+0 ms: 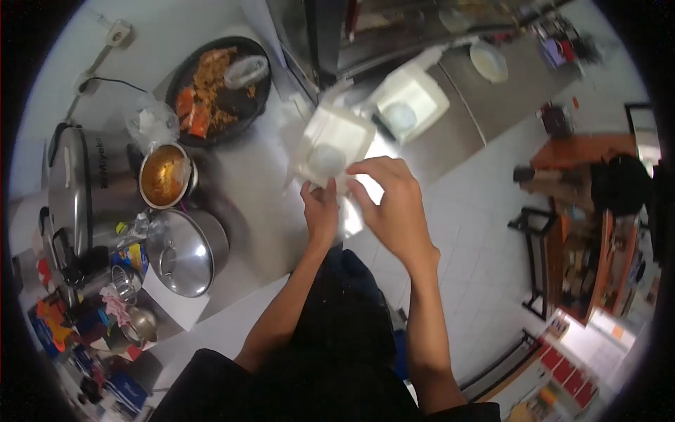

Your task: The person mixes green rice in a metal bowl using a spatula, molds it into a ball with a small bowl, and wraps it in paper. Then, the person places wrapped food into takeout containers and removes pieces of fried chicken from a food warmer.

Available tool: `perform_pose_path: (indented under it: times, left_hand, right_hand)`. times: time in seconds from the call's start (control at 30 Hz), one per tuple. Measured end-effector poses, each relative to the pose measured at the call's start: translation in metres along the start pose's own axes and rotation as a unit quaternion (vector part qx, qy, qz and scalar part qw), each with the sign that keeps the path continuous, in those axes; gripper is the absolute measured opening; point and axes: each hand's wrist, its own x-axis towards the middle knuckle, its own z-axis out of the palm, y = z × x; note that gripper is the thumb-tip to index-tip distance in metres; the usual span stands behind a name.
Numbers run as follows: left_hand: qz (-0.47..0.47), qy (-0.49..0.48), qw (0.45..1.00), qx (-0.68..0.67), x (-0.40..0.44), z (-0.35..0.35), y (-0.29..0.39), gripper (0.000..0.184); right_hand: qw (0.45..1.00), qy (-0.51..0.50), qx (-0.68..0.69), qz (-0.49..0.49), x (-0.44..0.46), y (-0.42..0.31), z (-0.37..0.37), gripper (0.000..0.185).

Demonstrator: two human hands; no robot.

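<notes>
A white takeaway box (356,131) with its lid up sits in front of me on the steel counter, with a whitish round mound (326,160) in it that looks like rice. My left hand (321,213) grips the box's near edge with thumb and fingertips. My right hand (391,204) is closed at the near right corner, thumb and forefinger pinching the box's rim. Just beyond, to the right, stands a second open box (430,95) with a similar white mound (401,117). A dark strip (384,125) lies between the two boxes.
At the left are a wok (252,116) of fried rice with a plastic-covered scoop, a bowl (164,177) of orange-brown food, a lidded pot (200,243) and a large Miyako cooker (105,183). A pale bowl (489,62) stands at the counter's far right.
</notes>
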Motion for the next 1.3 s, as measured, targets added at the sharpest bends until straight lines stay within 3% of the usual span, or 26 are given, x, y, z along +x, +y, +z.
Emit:
perform_pose_path:
  times: [0.07,0.1,0.17,0.23,0.27,0.33,0.37,0.43,0.5,0.53,0.57,0.63,0.67,0.77,0.8,1.03,1.13,1.17,1.23,1.3]
  left_hand:
    - [0.054,0.069,0.987,0.138,0.025,0.011,-0.022,0.079]
    - [0.057,0.078,0.987,0.13,0.032,0.01,-0.039,0.08]
    - [0.156,0.127,0.937,0.286,0.033,0.004,-0.064,0.083]
    - [0.138,0.168,0.951,0.22,0.024,0.008,-0.058,0.086]
    - [0.114,0.198,0.96,0.163,0.023,0.017,-0.052,0.088]
    - [0.126,0.236,0.958,0.103,0.022,0.04,-0.012,0.095]
    - [0.127,0.255,0.957,0.061,0.016,0.045,0.002,0.102]
    - [0.11,0.364,0.912,0.156,0.033,0.052,0.013,0.113]
    - [0.112,0.364,0.883,0.276,0.062,0.048,-0.011,0.117]
    - [0.099,0.387,0.874,0.275,0.067,0.057,-0.018,0.115]
    - [0.104,0.427,0.874,0.208,0.067,0.068,-0.028,0.112]
    - [-0.002,0.398,0.892,0.212,0.056,0.083,-0.022,0.106]
    - [0.021,0.397,0.895,0.203,0.047,0.089,-0.025,0.101]
    - [-0.037,0.328,0.917,0.222,0.0,0.111,-0.031,0.094]
    - [-0.022,0.33,0.915,0.234,0.008,0.118,-0.053,0.097]
    - [0.012,0.301,0.931,0.208,0.005,0.185,-0.037,0.099]
    - [0.07,0.254,0.935,0.237,0.046,0.219,-0.039,0.102]
    - [0.104,0.213,0.954,0.185,0.056,0.231,-0.043,0.103]
    - [0.123,0.161,0.971,0.127,0.06,0.24,-0.034,0.107]
    - [0.11,0.12,0.979,0.122,0.052,0.234,-0.023,0.104]
  right_hand:
    - [1.0,0.001,0.015,-0.023,0.029,0.036,-0.009,0.017]
    - [1.0,0.02,-0.01,0.0,0.042,0.047,-0.017,0.019]
    - [0.999,0.037,-0.036,0.007,0.063,0.08,-0.029,0.022]
    - [0.995,0.042,-0.072,0.051,0.085,0.133,-0.025,0.04]
    - [0.997,0.037,-0.068,0.03,0.093,0.155,-0.021,0.04]
    - [0.973,-0.067,-0.203,0.09,0.1,0.195,-0.006,0.062]
    - [0.976,-0.087,-0.19,0.063,0.1,0.213,0.006,0.062]
    - [0.984,-0.146,-0.1,0.031,0.109,0.231,0.024,0.079]
    - [0.958,-0.208,-0.195,0.024,0.111,0.238,0.032,0.079]
    - [0.961,-0.22,-0.157,0.062,0.114,0.229,0.02,0.074]
    - [0.971,-0.198,-0.133,0.025,0.114,0.257,0.03,0.065]
    - [0.962,-0.236,-0.132,0.04,0.117,0.251,0.006,0.059]
    - [0.958,-0.243,-0.152,0.005,0.118,0.262,0.004,0.061]
    - [0.96,-0.246,-0.132,-0.016,0.116,0.298,-0.013,0.06]
    - [0.96,-0.248,-0.132,-0.014,0.117,0.305,-0.022,0.059]
    - [0.971,-0.2,-0.127,0.009,0.167,0.389,-0.076,0.056]
    - [0.98,-0.158,-0.025,-0.119,0.193,0.445,-0.084,0.06]
    - [0.978,-0.187,-0.05,-0.074,0.194,0.427,-0.104,0.062]
    - [0.987,-0.087,-0.099,-0.092,0.195,0.438,-0.121,0.057]
    - [0.987,-0.054,-0.119,-0.092,0.182,0.412,-0.154,0.053]
